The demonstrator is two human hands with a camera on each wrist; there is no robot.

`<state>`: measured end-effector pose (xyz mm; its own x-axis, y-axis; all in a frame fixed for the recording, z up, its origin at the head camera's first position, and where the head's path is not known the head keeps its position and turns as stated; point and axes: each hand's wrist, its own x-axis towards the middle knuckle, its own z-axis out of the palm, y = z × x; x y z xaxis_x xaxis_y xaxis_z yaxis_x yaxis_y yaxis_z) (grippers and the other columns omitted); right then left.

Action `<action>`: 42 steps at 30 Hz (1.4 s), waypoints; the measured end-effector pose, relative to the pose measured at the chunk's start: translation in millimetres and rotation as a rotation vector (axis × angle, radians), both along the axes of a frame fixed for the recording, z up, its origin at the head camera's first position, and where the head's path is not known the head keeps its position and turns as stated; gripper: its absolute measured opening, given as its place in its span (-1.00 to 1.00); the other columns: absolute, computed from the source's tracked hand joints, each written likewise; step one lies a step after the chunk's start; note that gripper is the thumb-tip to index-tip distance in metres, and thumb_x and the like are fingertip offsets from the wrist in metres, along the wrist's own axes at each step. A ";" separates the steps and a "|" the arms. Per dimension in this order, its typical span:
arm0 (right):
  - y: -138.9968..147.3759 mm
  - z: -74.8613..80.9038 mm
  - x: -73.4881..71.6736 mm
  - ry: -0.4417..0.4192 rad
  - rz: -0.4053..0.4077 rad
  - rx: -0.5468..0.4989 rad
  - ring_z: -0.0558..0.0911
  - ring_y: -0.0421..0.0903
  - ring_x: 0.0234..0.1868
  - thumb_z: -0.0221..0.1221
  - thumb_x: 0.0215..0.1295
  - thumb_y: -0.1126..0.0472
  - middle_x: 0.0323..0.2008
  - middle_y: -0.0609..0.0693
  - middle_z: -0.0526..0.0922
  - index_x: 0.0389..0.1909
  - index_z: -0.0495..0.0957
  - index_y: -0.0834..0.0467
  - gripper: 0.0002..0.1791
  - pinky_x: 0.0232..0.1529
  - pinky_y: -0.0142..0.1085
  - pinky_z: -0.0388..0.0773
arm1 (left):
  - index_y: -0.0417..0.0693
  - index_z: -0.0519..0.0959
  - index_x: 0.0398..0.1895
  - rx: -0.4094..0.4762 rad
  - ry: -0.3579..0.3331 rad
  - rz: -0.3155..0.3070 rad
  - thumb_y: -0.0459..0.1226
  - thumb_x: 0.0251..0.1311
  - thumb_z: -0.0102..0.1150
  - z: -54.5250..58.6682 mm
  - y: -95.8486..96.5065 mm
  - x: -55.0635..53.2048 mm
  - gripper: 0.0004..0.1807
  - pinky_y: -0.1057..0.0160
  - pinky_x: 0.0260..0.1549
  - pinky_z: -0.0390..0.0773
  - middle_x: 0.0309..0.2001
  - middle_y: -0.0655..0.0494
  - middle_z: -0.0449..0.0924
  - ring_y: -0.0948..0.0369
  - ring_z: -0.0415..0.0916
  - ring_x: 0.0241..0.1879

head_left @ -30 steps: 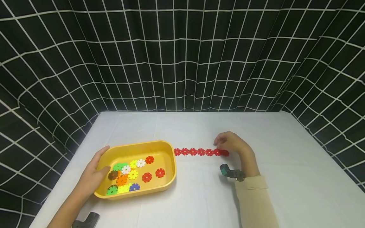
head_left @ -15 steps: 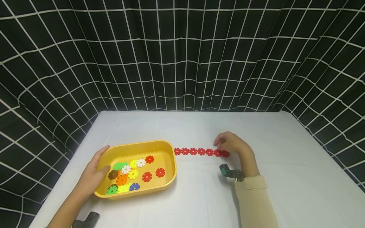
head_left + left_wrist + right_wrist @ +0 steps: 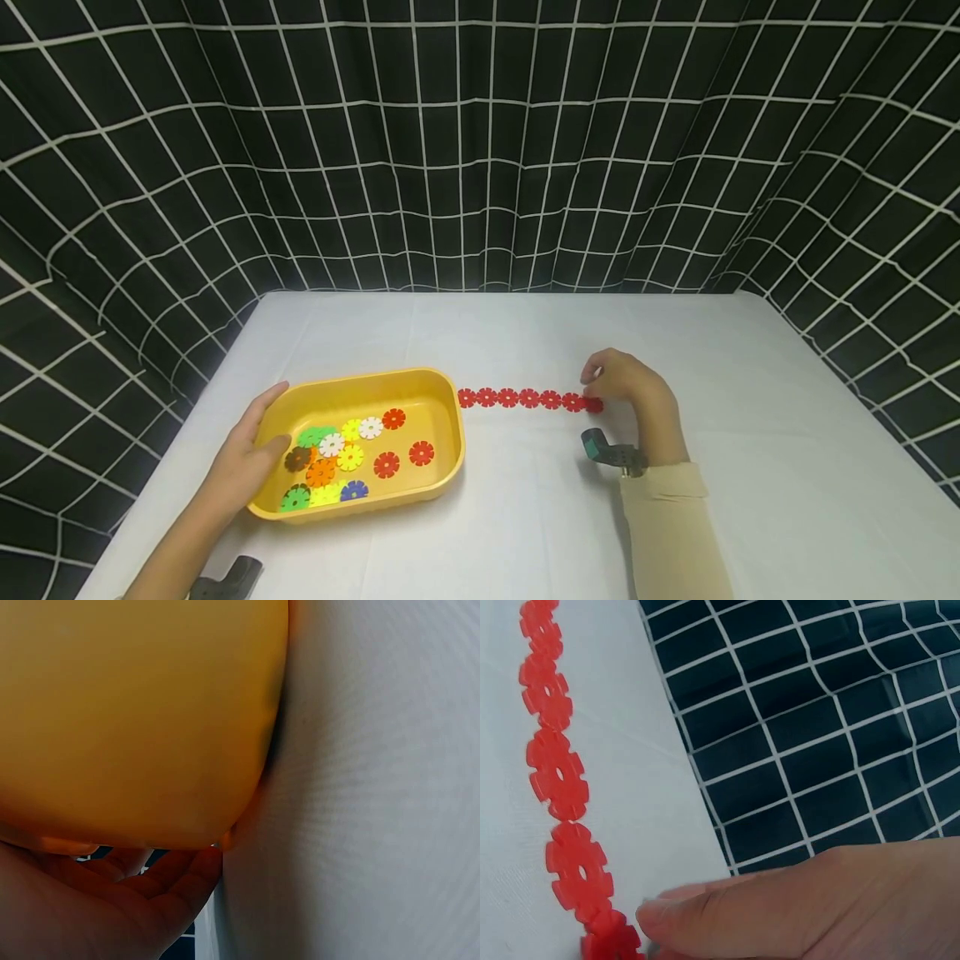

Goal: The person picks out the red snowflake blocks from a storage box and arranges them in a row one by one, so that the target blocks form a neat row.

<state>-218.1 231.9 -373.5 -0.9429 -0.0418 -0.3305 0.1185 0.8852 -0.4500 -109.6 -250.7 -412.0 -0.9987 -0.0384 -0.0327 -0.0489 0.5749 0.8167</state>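
A yellow plastic tray [image 3: 420, 379] stands on the left of the table, and my left hand [image 3: 243, 458] holds its left end, thumb over the rim. In the left wrist view, the fingers of my left hand [image 3: 150, 900] lie under the tray's outer side [image 3: 142, 720]. Several notched red discs [image 3: 507, 397] lie flat in a row from the tray's right edge. My right hand [image 3: 626, 383] is at the row's right end, fingertips at the last disc [image 3: 593, 405]. In the right wrist view, the thumb lies right beside the nearest red disc [image 3: 615, 941]; the other fingers are mostly hidden.
Inside the tray lie loose notched discs: red ones [image 3: 386, 466], white [image 3: 370, 428], yellow [image 3: 349, 458], orange [image 3: 320, 474], green [image 3: 295, 499] and blue [image 3: 354, 492]. A white cloth [image 3: 510, 517] covers the table. Black gridded curtains [image 3: 480, 167] surround it.
My right hand has shifted a little to the right, showing more of the row's end. Its last disc lies almost where it was. The left hand and the tray have stayed put.
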 end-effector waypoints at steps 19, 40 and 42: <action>-44.7 33.7 11.0 0.140 0.107 -0.017 0.62 0.08 -0.18 0.29 0.25 0.25 -0.11 0.18 0.63 0.07 0.61 0.21 -0.64 -0.22 -0.09 0.69 | 0.00 -0.06 0.62 -0.003 0.000 0.004 -0.45 0.33 -0.05 -1.9 -0.2 -0.8 -0.18 -0.42 0.22 0.23 0.54 -0.29 -0.03 -0.36 0.05 0.41; -66.0 22.5 10.0 0.058 0.258 -0.185 0.63 0.04 -0.36 0.18 0.34 0.22 -0.33 0.09 0.65 -0.12 0.65 0.21 -0.81 -0.32 -0.16 0.68 | 0.02 -0.07 0.62 -0.002 -0.010 0.005 -0.47 0.32 -0.03 -1.1 -0.5 -1.6 -0.16 -0.43 0.25 0.17 0.54 -0.28 -0.03 -0.35 0.00 0.44; -46.8 14.0 4.4 -0.005 0.213 -0.246 0.64 0.07 -0.38 0.15 0.35 0.22 -0.36 0.14 0.64 -0.10 0.62 0.26 -0.78 -0.32 -0.13 0.68 | 0.01 -0.07 0.62 -0.006 -0.010 0.004 -0.46 0.32 -0.03 -0.5 -1.1 -1.2 -0.16 -0.43 0.25 0.16 0.54 -0.28 -0.03 -0.35 -0.01 0.44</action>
